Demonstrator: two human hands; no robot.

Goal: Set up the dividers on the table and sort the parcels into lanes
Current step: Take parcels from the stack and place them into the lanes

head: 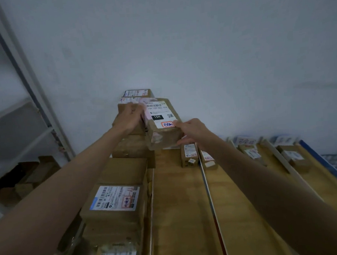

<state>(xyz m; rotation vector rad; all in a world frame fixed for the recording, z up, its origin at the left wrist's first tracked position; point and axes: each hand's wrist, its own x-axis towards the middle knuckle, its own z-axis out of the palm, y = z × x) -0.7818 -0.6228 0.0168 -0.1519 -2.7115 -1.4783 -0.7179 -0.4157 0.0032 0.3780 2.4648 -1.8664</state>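
I hold a brown cardboard parcel [162, 125] with a white shipping label and a black "15H" mark, raised above the far end of the wooden table [179, 204]. My left hand [130, 117] grips its left side. My right hand [191, 131] grips its near right corner, thumb on top. To the left, a stack of parcels [116, 200] runs along the table's left side. Thin white dividers [208, 193] split the table into lanes. Small parcels [188, 154] lie at the far ends of the lanes.
More parcels [293, 156] sit in the right lanes, with labels standing against the wall [244, 141]. A blue edge [321, 158] bounds the table on the right. A metal shelf frame [35, 107] stands on the left, with cardboard boxes [25, 177] beneath it.
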